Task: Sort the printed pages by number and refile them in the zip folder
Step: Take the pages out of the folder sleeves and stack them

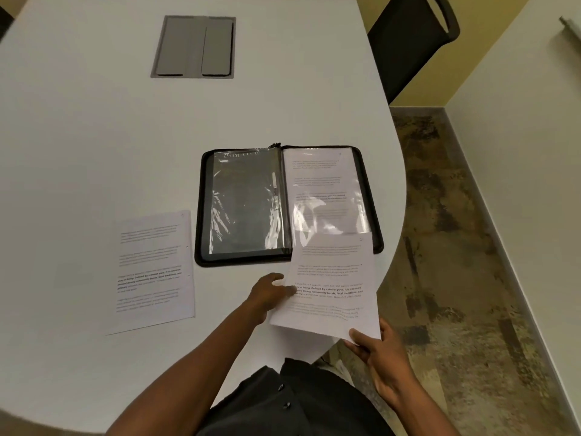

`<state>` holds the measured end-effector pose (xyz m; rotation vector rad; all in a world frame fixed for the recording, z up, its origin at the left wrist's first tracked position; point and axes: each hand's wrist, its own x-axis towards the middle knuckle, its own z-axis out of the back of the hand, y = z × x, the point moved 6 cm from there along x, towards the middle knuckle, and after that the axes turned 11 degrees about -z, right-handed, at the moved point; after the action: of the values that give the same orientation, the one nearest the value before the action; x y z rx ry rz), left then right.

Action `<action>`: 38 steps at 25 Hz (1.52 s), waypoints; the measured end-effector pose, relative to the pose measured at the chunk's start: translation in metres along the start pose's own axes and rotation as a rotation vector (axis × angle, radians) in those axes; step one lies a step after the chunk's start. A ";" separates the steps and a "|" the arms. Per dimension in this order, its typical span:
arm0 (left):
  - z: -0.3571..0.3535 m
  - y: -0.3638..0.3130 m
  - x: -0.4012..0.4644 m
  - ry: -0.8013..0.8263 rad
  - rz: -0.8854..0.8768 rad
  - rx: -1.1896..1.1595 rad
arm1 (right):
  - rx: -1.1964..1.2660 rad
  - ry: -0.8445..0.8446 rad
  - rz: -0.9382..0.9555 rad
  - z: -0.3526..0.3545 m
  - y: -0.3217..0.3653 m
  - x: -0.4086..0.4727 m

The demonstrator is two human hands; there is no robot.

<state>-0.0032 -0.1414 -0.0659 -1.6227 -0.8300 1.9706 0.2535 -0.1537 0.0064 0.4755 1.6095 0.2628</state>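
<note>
I hold a white printed page [330, 278] in both hands, lifted off the table and overlapping the near right corner of the black zip folder [201, 199]. My left hand [270, 294] pinches the page's left edge, thumb on top over the bold lines of text. My right hand [380, 360] grips the near right corner, thumb pressed on the sheet's face and fingers curled beneath.

The folder lies open and flat just beyond the page. Its left side shows an empty clear plastic sleeve [245, 202] that glares in the light; its right side holds another printed sheet [323, 190] inside a sleeve. To the left of the folder, apart from it, a second loose printed sheet [154, 272] lies flat on the table, slightly skewed. The page numbers are too blurred to read.

Farther back, a grey rectangular hatch with two flaps [194, 47] sits flush in the white rounded tabletop [78, 136]. A black chair [412, 42] stands at the table's far right edge. To the right, mottled brown carpet [456, 247] meets a pale wall [518, 105] with a grey baseboard. My dark buttoned shirt [292, 404] shows at the bottom.
</note>
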 end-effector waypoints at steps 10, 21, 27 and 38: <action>0.052 -0.013 -0.058 -0.053 -0.271 0.060 | 0.105 0.235 -0.398 -0.042 -0.011 -0.042; 0.183 0.034 -0.106 -0.349 -0.334 -0.056 | -0.602 0.125 0.201 -0.157 -0.010 -0.021; 0.277 0.067 -0.110 -0.596 -0.277 0.084 | -0.813 0.180 0.267 -0.274 -0.041 0.019; 0.358 0.089 -0.066 -0.690 -0.206 0.140 | -0.809 0.121 0.100 -0.375 -0.072 0.077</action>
<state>-0.3372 -0.3084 -0.0366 -0.7256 -1.0168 2.3862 -0.1309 -0.1399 -0.0567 -0.0897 1.4482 0.9823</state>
